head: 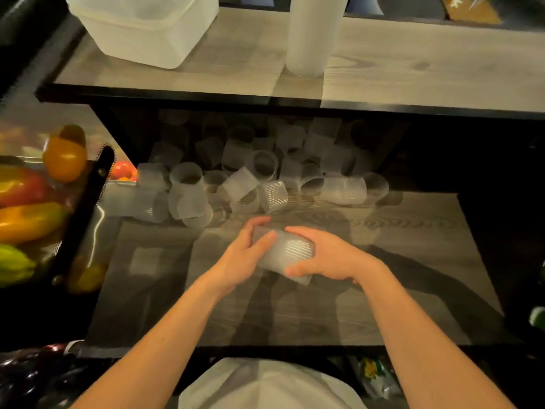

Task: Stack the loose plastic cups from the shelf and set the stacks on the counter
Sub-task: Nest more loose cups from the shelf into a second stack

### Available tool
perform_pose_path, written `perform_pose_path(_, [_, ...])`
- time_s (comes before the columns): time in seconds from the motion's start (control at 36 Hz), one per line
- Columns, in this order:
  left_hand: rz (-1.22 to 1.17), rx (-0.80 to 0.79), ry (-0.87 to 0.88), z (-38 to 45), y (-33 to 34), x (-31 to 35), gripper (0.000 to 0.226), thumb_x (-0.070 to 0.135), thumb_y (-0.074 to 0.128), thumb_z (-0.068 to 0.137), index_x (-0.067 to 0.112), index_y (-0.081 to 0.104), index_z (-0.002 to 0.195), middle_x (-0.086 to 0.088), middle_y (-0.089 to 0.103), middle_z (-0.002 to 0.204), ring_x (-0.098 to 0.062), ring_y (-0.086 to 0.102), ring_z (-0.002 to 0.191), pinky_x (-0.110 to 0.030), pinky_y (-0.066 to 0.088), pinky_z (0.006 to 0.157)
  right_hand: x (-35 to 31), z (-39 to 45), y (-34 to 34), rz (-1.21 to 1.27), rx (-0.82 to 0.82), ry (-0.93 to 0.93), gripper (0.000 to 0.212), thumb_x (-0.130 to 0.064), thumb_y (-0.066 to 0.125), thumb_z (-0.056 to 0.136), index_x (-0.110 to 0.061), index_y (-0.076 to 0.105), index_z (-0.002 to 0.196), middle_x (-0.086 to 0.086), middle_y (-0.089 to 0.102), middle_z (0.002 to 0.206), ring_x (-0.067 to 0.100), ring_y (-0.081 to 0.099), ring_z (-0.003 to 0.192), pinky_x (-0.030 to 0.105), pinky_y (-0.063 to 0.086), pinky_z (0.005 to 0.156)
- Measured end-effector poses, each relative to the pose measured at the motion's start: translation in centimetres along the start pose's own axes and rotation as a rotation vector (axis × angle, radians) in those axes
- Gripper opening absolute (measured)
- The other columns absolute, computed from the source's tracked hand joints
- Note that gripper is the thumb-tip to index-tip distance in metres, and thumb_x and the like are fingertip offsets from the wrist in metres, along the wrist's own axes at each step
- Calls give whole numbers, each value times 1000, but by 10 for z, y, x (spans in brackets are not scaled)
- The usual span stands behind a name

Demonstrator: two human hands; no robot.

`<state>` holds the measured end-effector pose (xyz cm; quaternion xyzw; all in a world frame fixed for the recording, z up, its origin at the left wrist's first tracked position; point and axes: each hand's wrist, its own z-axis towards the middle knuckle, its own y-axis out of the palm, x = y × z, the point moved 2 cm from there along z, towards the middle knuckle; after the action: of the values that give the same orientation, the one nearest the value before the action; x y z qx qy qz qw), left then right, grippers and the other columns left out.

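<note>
**A:** What does the shelf look like?

**B:** A wide board of grey wood grain with dark frame edges at its front and right. Its front half is mostly bare, so there is open room on both sides of the hands. Above it runs the bench, its dark front edge overhanging the back of the shelf.

**A:** And on the bench?

**B:** A white tub toward the left, and right of it a tall upright stack of cups, frosted and ribbed.

**A:** The loose ones?

**B:** A pile of loose cups fills the back of the shelf under the bench, translucent with fine ribs, most tipped on their sides, mouths facing all ways, many touching. The back ones fade into shadow.

**A:** What lies left of the shelf?

**B:** A perforated metal tray with peppers, close to the shelf's left edge.

**A:** And the hands?

**B:** In front of the pile. The left hand and right hand are both closed around a short stack of cups, lying sideways between them above the board. It is blurred; I cannot count its cups.
</note>
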<state>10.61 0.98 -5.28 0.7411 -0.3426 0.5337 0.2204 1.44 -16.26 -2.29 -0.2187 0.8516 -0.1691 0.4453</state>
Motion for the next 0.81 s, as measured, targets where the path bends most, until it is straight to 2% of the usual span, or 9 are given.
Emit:
perform_pose_path(0.11, [-78,-86,-56,8,10,11,34,31,46,102,20,56,133,1,62,129,-8,57,115,-22,45,98,6,-10,-2,123,10,18,94,-42,87,72,-41,36,151,-17,49,141,3,53,120,29,48,101])
perform_pose_path(0.19, [25,-216,-40,11,35,18,42,42,34,103,27,50,138,11,58,130,8,56,110,-7,43,90,12,-18,-7,116,7,55,96,-40,88,71,-36,36,152,-18,52,133,0,55,111,22,49,90])
perform_pose_path(0.31, [-145,137,-28,37,52,17,44,39,23,107,24,51,138,4,57,136,-6,53,121,-28,38,110,35,-29,-27,184,138,142,94,-40,88,71,-27,39,151,-13,55,132,6,57,112,26,51,91])
perform_pose_path(0.36, [133,193,27,54,54,7,40,26,45,104,25,42,144,5,48,142,-10,46,130,-28,30,114,48,-34,-38,247,219,179,85,-36,87,74,-25,44,147,-10,61,123,6,59,106,28,52,88])
perform_pose_path(0.44, [730,-88,124,76,64,-18,74,25,68,87,28,30,150,6,23,157,-14,19,146,-28,19,117,68,-42,-48,271,293,238,82,-37,85,75,-24,46,146,-7,60,123,10,59,106,31,53,87])
perform_pose_path(0.53, [1043,-210,166,80,77,-26,74,41,71,83,30,35,146,2,37,151,-23,32,140,-38,30,114,83,-49,-55,277,285,277,91,-39,85,75,-23,38,152,-6,55,127,14,56,112,36,52,94])
perform_pose_path(0.67, [183,200,-158,76,84,3,50,39,56,97,33,32,141,0,61,117,-24,63,101,-32,46,85,93,-52,-62,322,200,287,98,-35,84,79,-20,27,157,-8,51,127,13,52,117,30,47,97])
perform_pose_path(0.72, [-274,148,-179,72,95,12,39,37,54,99,29,41,135,-4,68,116,-25,69,99,-35,52,86,90,-48,-64,349,166,282,108,-42,85,74,-21,21,159,-5,50,141,14,52,124,34,47,102])
perform_pose_path(0.81, [-555,111,-165,68,99,18,31,28,57,98,12,49,123,-12,67,124,-29,68,108,-43,53,95,85,-40,-69,373,143,249,125,-59,86,54,-25,25,158,-6,54,142,14,56,122,40,50,104])
